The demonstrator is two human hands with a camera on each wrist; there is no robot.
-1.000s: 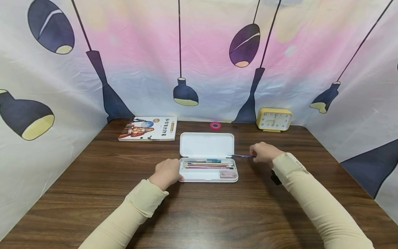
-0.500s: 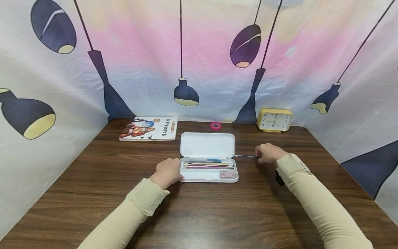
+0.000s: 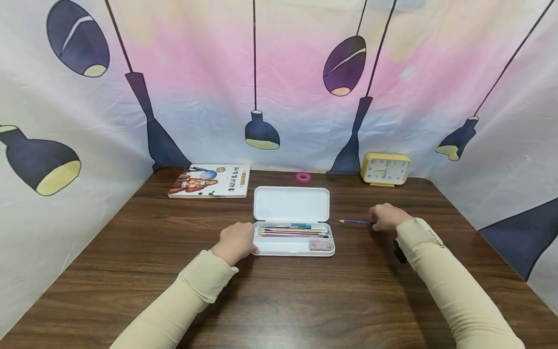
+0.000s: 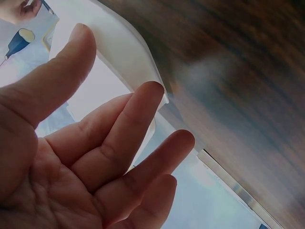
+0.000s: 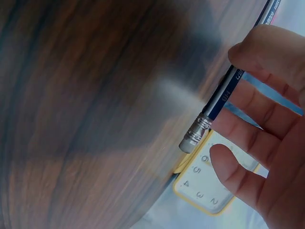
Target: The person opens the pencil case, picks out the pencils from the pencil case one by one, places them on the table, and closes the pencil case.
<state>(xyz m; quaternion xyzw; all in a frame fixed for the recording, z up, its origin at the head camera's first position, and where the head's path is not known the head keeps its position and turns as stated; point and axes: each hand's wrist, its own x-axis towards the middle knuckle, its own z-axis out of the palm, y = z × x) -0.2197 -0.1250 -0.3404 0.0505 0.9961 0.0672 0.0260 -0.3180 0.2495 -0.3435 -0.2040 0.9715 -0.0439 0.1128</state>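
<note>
A white pencil case lies with its lid raised on the wooden table. Several pencils, a blue-capped pen and a pink eraser fill its compartments. My left hand holds the case's left end, thumb toward the front corner and fingers toward the back. In the left wrist view the case's white rim shows beside the thumb and index finger. To the right of the case, my right hand pinches a dark blue pencil, its sharpened tip pointing left. The pencil's eraser end sticks out past the fingers.
A picture book lies at the back left. Behind the case is a pink ring-shaped roll. A yellow clock stands at the back right, beyond the right hand. Printed cloth hangs around the table.
My right hand has moved right and slightly nearer, drawing the pencil away from the pencil case, so its tip is now clear of the case. My left hand stays at the case's end.
</note>
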